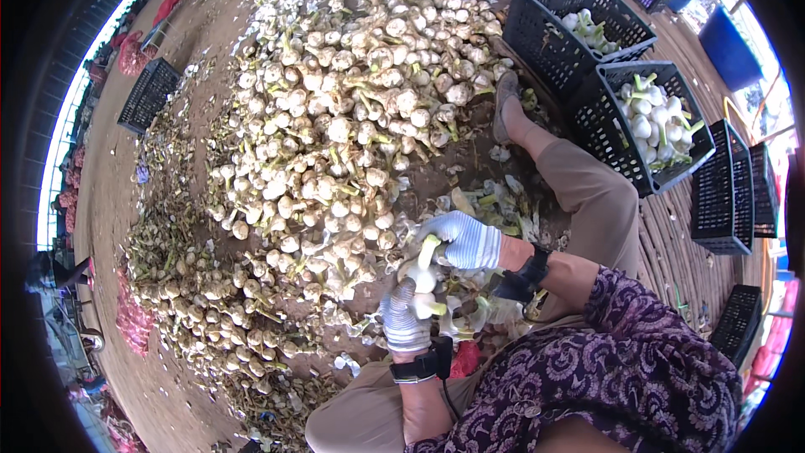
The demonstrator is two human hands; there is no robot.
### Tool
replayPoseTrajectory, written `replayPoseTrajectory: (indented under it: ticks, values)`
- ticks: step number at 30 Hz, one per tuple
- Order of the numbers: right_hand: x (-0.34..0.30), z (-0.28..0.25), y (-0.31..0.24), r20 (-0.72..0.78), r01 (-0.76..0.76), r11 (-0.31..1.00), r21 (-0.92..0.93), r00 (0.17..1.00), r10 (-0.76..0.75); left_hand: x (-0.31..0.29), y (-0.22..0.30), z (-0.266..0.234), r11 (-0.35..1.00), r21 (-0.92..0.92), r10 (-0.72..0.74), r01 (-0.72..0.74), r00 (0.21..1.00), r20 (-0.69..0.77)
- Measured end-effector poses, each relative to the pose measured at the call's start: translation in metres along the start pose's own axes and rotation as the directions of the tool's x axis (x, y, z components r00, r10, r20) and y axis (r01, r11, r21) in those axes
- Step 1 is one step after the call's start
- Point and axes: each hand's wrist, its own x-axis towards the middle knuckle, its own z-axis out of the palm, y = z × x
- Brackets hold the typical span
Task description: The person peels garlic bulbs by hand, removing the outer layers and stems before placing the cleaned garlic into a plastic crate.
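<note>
Closest to the camera was the purple patterned top (587,361) of the seated person, with trousers (591,180) covering the bent legs. Just ahead of it, two pale garlic bulbs (422,278) with green stems were between the gloved hands. The left hand (405,319) had its fingers curled round the bulbs from the left and below. The right hand (463,241) was bent in beside the upper stem; whether its fingertips pinched anything could not be told.

Good handling here seemed to call for a firm but gentle left hold, since smooth bulbs could turn or bruise under a hard squeeze, and for the right fingers to rub dry skin away without snapping the stem. Working low over the loose skins (482,315) suited falling scraps. The garlic heap (335,130) spread ahead, while a black crate (615,130) holding cleaner-looking bulbs stood well apart, to the right.
</note>
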Motion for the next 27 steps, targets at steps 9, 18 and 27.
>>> replayPoseTrajectory:
  ticks: [9, 18, 27]
  values:
    - [-0.002, -0.016, 0.019, -0.146, -0.227, 0.899, 0.374, 0.943, 0.298, 0.005, 0.002, 0.012, 0.993, -0.094, 0.064, -0.069, 0.996, -0.06]
    - [-0.008, -0.004, 0.003, 0.049, -0.181, 0.655, 0.734, 0.975, 0.215, 0.008, -0.009, 0.007, 0.988, -0.068, 0.131, -0.142, 0.981, -0.142]
    - [-0.009, 0.005, 0.009, -0.07, -0.229, 0.825, 0.516, 0.949, 0.307, 0.002, 0.007, 0.027, 0.85, 0.441, 0.395, -0.29, 0.904, -0.166]
